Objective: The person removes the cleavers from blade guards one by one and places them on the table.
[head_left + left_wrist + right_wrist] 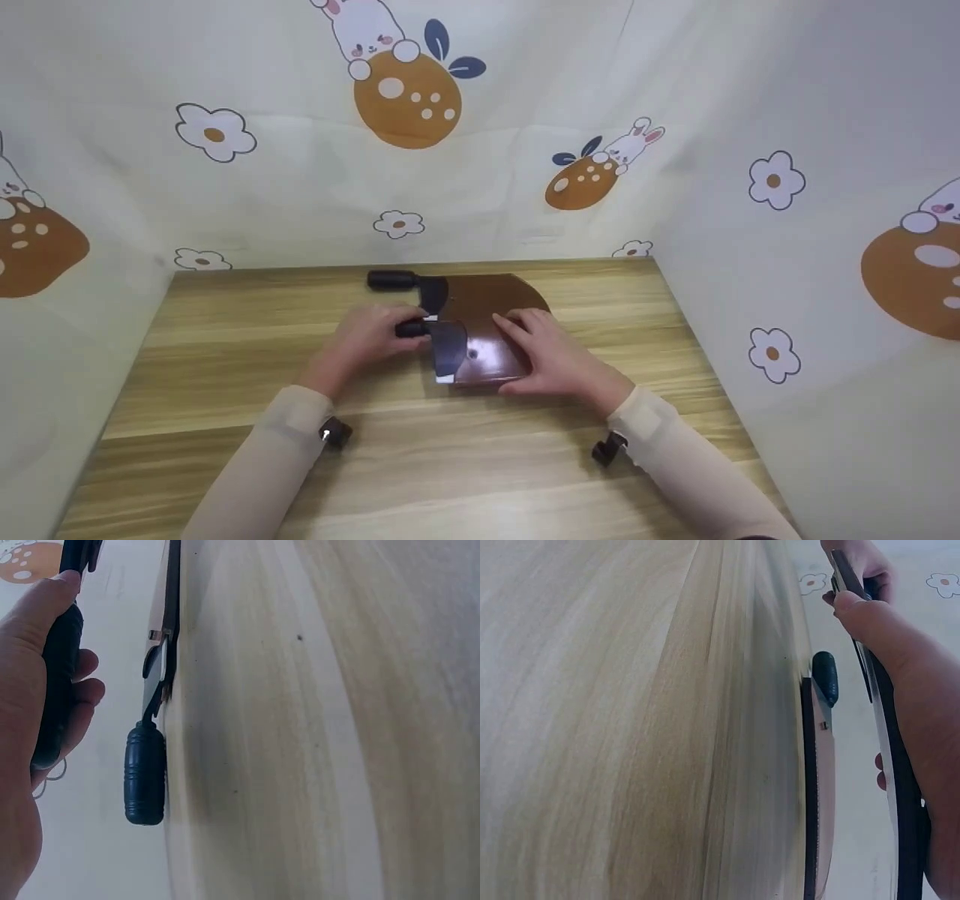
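Two cleaver-like knives, each with a dark ridged handle and a broad blade mostly covered by a brown sheath, are in the head view. My left hand (365, 335) grips the handle (58, 690) of the nearer cleaver (487, 358). On its brown sheath my right hand (559, 356) holds the other end, with fingertips showing past the far side in the right wrist view. Both wrist views show this cleaver raised off the table. The farther cleaver (480, 291) lies on the table just behind, its handle (144, 776) pointing left and part of its sheath hidden behind the nearer one.
The wood-grain table (465, 465) runs back to a pale curtain (300, 187) printed with rabbits, oranges and flowers. More curtain (847, 270) stands along the right side, and it also borders the left. The farther cleaver lies close to the table's back edge.
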### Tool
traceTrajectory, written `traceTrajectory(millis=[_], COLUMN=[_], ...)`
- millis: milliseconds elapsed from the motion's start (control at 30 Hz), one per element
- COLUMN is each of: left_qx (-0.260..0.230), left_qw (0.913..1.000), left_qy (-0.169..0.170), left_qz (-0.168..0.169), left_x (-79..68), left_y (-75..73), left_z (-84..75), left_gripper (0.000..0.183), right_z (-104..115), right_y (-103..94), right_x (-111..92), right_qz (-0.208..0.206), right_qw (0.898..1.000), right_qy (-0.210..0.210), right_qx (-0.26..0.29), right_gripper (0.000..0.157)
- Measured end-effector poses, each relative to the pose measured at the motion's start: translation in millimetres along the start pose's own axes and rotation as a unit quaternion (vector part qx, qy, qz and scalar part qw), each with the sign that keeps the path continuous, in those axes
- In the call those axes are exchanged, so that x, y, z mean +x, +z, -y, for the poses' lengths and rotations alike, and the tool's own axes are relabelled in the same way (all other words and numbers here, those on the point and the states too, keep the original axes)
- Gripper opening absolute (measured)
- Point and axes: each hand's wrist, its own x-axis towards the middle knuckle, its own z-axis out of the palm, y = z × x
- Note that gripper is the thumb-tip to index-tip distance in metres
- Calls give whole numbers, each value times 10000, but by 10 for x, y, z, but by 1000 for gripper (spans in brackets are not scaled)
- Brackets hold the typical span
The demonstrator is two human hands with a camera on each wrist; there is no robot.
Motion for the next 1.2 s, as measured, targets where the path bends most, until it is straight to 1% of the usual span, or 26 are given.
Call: traceTrajectory(millis=[167,533,700,800,933,1067,1200], left_qx=[137,336,302,319,183,-23,15], left_qw=[9998,9989,9988,9990,9996,9999,9999], left_qy=[162,339,383,303,51,-88,-86], left_qz=[52,-13,-13,-114,-189,-124,-63], left_x=[9,21,16,-11,-86,-134,-143], left_y=[-17,-51,-62,-72,-100,-124,-118], left_z=[1,-14,-6,22,66,87,102], left_gripper=[47,37,35,33,33,35,36], right_z=[-1,14,19,-5,-60,-93,-98], right_y=[-16,-52,-59,-67,-74,-87,-90], right_x=[-2,1,-6,-19,-64,-89,-88], right_qz=[7,72,104,64,94,172,220], right_qw=[10000,9999,9999,9999,9998,9995,9993], right_qy=[0,69,109,93,180,270,285], right_qx=[11,-92,-63,-48,-79,4,33], right_gripper=[121,122,122,121,121,122,122])
